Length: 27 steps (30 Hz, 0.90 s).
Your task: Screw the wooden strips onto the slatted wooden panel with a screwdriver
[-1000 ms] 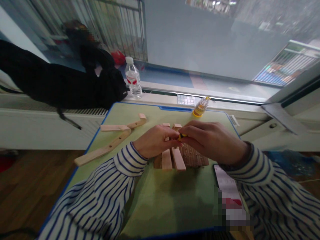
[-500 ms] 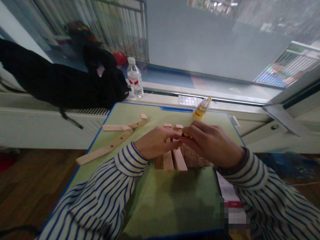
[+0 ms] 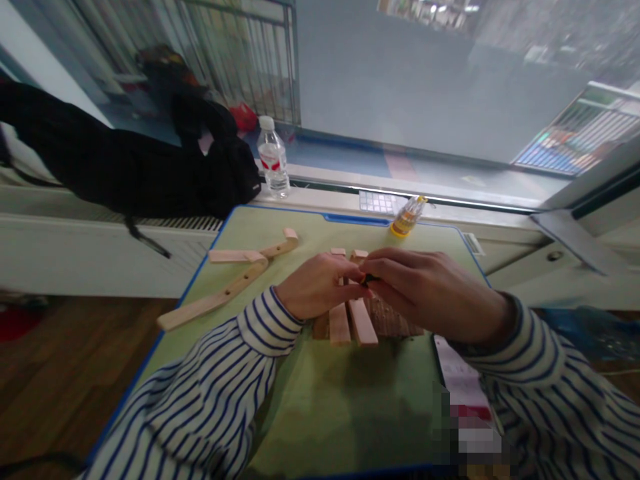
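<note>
My right hand (image 3: 430, 283) is closed, its fingertips pinching a small black-and-yellow tool (image 3: 369, 279) whose kind is mostly hidden by the fingers. Its fingertips meet those of my left hand (image 3: 325, 283), which are also pinched together; what they hold is covered. Both hands are above two pale wooden strips (image 3: 339, 325) (image 3: 364, 321) with curled far ends. Under the strips lies a brown slab with a rough, dotted surface (image 3: 393, 317). On the left of the table rest two more curved wooden pieces with dark holes (image 3: 220, 297) (image 3: 280, 248).
The green table (image 3: 320, 400) has a blue edge. At its far right side stands a yellow-capped bottle (image 3: 407, 217). A water bottle (image 3: 273, 160) and a black bag (image 3: 165, 170) are on the sill behind. Papers (image 3: 457, 373) lie by my right forearm.
My right hand has turned slightly, with its fingers lower and the yellow of the tool more covered. My left hand stays by the strips. The whole view has shifted a little.
</note>
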Each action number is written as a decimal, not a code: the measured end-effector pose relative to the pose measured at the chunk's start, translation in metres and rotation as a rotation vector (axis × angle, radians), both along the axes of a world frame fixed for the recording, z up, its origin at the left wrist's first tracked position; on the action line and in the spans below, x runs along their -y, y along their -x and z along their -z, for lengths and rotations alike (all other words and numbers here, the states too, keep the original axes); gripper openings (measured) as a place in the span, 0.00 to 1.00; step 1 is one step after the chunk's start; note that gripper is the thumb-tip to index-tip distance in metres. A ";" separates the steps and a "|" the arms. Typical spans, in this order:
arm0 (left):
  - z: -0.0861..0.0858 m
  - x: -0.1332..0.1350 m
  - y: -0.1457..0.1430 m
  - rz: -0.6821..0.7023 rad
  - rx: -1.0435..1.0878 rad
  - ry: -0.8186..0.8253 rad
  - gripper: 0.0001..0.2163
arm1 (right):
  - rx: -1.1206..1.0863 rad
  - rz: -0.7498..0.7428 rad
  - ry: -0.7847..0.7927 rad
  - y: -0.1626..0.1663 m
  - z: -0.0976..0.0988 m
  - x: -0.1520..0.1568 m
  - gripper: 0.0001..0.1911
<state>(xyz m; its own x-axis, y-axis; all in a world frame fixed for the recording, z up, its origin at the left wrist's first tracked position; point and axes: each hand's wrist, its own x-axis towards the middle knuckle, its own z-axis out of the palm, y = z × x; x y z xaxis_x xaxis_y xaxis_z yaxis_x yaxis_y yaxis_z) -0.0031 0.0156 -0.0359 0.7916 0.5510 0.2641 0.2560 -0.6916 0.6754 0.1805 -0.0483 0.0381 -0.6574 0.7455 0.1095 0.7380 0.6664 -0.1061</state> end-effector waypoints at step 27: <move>-0.003 0.001 0.003 0.055 -0.005 0.061 0.11 | 0.114 0.111 -0.216 0.005 0.012 0.000 0.10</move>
<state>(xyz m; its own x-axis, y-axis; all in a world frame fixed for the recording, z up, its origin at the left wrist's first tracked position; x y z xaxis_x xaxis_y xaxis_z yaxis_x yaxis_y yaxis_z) -0.0058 0.0148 -0.0329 0.8225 0.5214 0.2273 0.2223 -0.6625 0.7153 0.1752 -0.0480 0.0256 -0.5900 0.7813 0.2036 0.8070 0.5788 0.1176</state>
